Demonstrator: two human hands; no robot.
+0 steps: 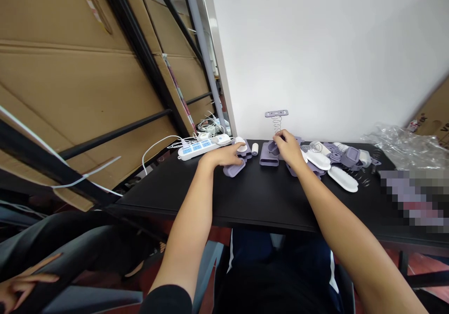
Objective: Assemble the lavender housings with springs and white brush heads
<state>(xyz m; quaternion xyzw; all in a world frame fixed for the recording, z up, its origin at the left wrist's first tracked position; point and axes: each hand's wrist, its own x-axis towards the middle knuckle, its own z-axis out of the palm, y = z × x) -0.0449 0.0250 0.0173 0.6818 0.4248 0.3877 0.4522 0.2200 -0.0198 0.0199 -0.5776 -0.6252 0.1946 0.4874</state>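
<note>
My left hand (226, 156) lies on the black table (252, 197) with its fingers curled round a lilac plastic part (234, 168) beside a white round piece (241, 146). My right hand (289, 148) is closed on a small lilac piece (273, 146) over a lilac rectangular housing (269, 160). Just behind it a metal spring (277, 124) stands upright with a lilac bar (276, 113) on top. A small white cylinder (255, 148) lies between my hands.
Several white oval covers (343, 179) and lilac parts (351, 156) lie to the right, with crumpled clear plastic bags (403, 148). A white power strip (199, 148) with cables sits at the table's left. Cardboard boxes on a black rack (87, 94) stand left; another person's hand (21, 288) shows at bottom left.
</note>
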